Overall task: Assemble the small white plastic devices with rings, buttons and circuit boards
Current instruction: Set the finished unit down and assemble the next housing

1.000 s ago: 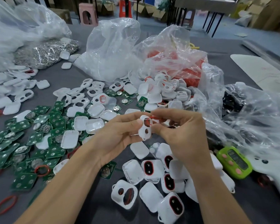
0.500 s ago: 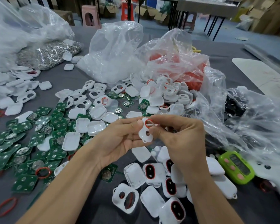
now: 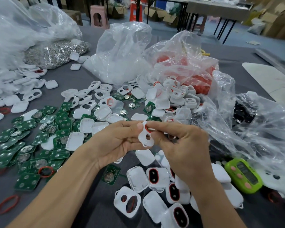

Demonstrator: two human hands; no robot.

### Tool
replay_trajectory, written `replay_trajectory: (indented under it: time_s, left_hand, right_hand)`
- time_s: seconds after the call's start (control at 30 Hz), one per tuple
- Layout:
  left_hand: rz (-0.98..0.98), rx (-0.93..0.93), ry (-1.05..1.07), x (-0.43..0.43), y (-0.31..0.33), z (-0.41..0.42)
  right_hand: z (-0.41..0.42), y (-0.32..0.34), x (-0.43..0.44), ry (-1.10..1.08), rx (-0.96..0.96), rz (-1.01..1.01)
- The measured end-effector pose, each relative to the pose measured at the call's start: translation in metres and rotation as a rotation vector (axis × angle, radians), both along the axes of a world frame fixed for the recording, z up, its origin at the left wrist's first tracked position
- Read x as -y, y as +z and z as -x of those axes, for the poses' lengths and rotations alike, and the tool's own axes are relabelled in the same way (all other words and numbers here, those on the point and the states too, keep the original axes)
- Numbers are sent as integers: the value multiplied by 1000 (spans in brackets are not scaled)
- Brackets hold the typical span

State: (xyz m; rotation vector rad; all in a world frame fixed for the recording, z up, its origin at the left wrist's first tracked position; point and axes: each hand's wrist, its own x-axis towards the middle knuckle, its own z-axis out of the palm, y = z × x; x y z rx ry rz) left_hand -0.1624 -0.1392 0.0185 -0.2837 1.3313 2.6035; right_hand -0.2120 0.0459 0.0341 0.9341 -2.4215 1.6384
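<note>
Dead centre, held above the desk (image 3: 95,199): the left hand (image 3: 120,142) has its grip clamped on a white shell (image 3: 143,140), thumb at the top edge, fingers behind. The right hand (image 3: 184,145) meets it from 3 o'clock, grip pinched on the red ring (image 3: 146,128) at the shell's upper opening. Green circuit boards (image 3: 26,145) are scattered at 9 o'clock. Shells with red-rimmed black ovals (image 3: 156,178) lie at 6 o'clock. A lime-green device (image 3: 243,175) rests at 4 o'clock, and a clear bag of red parts (image 3: 184,66) sits at 1 o'clock.
</note>
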Motion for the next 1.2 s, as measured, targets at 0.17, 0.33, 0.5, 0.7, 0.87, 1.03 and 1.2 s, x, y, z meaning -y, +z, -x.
replay_trajectory:
  time_s: [0.17, 0.33, 0.5, 0.7, 0.87, 1.03, 1.2]
  left_hand:
    - [-3, 16, -29, -4, 0, 0]
    - [53, 6, 18, -7, -4, 6]
    - [130, -8, 61, -11, -4, 8]
    - [140, -10, 93, -11, -4, 8]
    - [202, -53, 29, -13, -1, 6]
    - [206, -44, 30, -13, -2, 6]
    - [210, -19, 68, -15, -5, 7]
  right_hand:
    - [1, 1, -3, -10, 120, 111]
    - [5, 1, -2, -51, 121, 46]
    - [7, 3, -3, -69, 117, -2]
    - [11, 3, -6, -14, 282, 116]
    - [8, 1, -6, -47, 99, -1]
    - [7, -2, -5, -58, -45, -61]
    - [5, -2, -4, -100, -114, -113]
